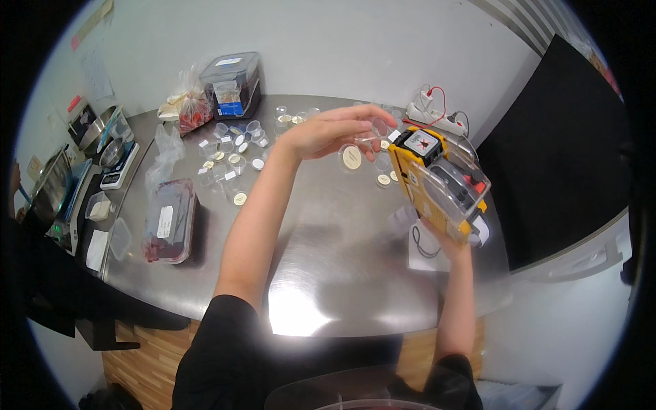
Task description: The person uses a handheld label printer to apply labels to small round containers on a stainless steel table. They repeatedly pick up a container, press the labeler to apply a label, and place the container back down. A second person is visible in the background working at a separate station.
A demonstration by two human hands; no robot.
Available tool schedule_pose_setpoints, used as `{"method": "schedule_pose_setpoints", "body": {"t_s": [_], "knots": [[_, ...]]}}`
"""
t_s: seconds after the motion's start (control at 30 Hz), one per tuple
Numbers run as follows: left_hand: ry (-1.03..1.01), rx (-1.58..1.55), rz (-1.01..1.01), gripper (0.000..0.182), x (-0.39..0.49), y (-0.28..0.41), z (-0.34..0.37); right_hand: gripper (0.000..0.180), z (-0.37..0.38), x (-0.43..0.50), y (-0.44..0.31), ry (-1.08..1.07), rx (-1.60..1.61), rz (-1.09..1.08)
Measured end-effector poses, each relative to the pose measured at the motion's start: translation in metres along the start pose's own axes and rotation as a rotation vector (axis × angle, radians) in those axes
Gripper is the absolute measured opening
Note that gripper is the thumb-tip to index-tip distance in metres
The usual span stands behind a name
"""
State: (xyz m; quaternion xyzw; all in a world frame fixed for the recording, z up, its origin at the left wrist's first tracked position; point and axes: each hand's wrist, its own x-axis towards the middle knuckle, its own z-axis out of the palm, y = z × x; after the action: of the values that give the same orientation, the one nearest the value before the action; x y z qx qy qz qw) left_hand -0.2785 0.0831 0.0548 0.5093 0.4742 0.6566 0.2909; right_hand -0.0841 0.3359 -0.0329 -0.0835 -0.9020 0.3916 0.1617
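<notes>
My left hand (341,130) holds a small clear plastic cup (378,128) between thumb and fingers, above the far middle of the steel table (328,205). In my right hand (447,241) is a yellow and clear handheld label printer (441,179), tilted, its black and yellow head close to the cup. Below my left fingers a larger round lid with a cream label (352,157) lies on the table. Several clear cups and lids with cream or white labels (234,159) stand and lie to the left. Others are partly hidden behind my left hand and the device.
A lidded tub with dark red contents (169,220) sits at the left. Behind stand a large dark-filled container (231,84) and a plastic bag with red contents (193,113). A power strip (435,119) lies at back right. A digital scale (120,166) and a person's dark sleeve are far left.
</notes>
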Motion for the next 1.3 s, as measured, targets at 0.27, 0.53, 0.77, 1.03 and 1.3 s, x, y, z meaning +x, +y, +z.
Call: {"method": "schedule_pose_setpoints", "body": {"t_s": [0.27,0.53,0.77,1.03,1.3], "knots": [[0.002,0.093,-0.074,0.035,0.004,0.006,0.018,0.05,0.0,-0.002,-0.002,-0.015,0.125,0.067],[0.015,0.092,-0.062,0.032,0.003,0.009,0.023,0.049,0.002,-0.003,0.007,-0.036,0.096,-0.005],[0.039,0.221,-0.05,0.034,0.004,0.009,0.024,0.038,-0.001,-0.005,-0.001,-0.057,0.045,0.018],[0.495,0.569,-0.248,0.033,-0.016,-0.005,-0.034,0.041,-0.005,0.003,-0.009,-0.021,0.015,-0.136],[0.842,1.599,-1.076,0.051,-0.06,-0.043,-0.122,0.041,-0.002,-0.002,-0.01,0.148,0.248,0.206]]}}
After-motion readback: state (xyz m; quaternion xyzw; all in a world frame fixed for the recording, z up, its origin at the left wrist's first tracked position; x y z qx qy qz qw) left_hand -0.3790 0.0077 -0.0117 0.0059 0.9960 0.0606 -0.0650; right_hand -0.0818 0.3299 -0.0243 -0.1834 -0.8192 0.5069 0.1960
